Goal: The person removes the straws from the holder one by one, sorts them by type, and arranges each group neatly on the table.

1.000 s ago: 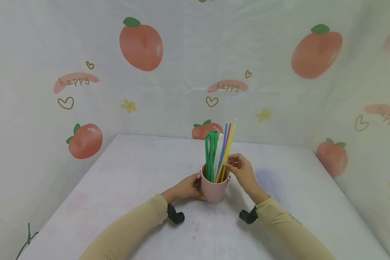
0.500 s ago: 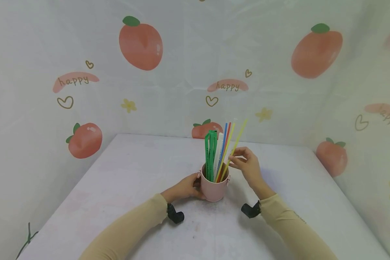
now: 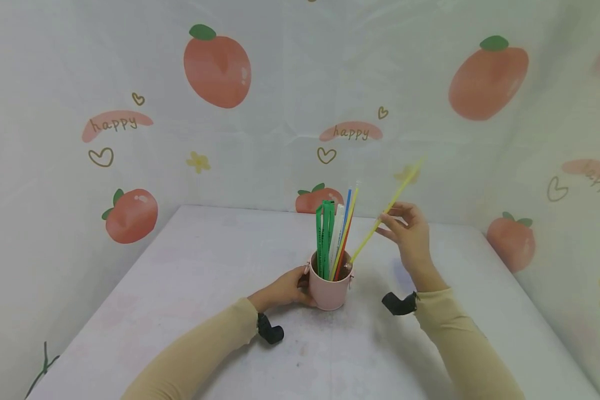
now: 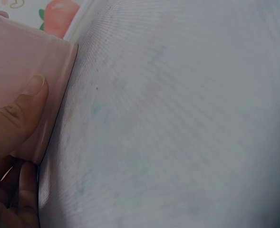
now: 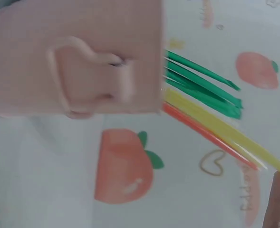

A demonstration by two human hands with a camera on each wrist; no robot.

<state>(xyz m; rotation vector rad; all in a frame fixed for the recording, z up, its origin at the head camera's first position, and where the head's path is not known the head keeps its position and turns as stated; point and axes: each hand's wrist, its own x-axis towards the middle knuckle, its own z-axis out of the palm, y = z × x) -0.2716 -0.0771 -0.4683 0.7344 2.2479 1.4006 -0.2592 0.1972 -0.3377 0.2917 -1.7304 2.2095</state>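
Note:
A small pink bucket [image 3: 328, 294] with side handles stands upright on the table, holding several straws. My left hand [image 3: 283, 288] grips the bucket's left side; in the left wrist view its thumb [image 4: 28, 107] lies along the pink wall. Up and right of the bucket, my right hand [image 3: 405, 230] pinches a slanted yellow straw [image 3: 367, 239] between thumb and fingers. That straw's lower end, with a bit of clear wrapper, is at the bucket's rim. Green straws [image 3: 325, 239], a white one [image 3: 336, 236], and blue, red and yellow ones lean inside.
The bucket stands on a pale cloth-covered table [image 3: 220, 255]. Behind it hangs a white curtain [image 3: 280, 83] printed with peaches. A dark wrist camera [image 3: 400, 304] sits on the right wrist, another [image 3: 270, 329] on the left. A thin dark cord [image 3: 45, 364] shows at the far left.
My right hand has moved up and right, drawing the yellow straw most of the way out of the bucket and tilting it rightward. My left hand has stayed on the bucket.

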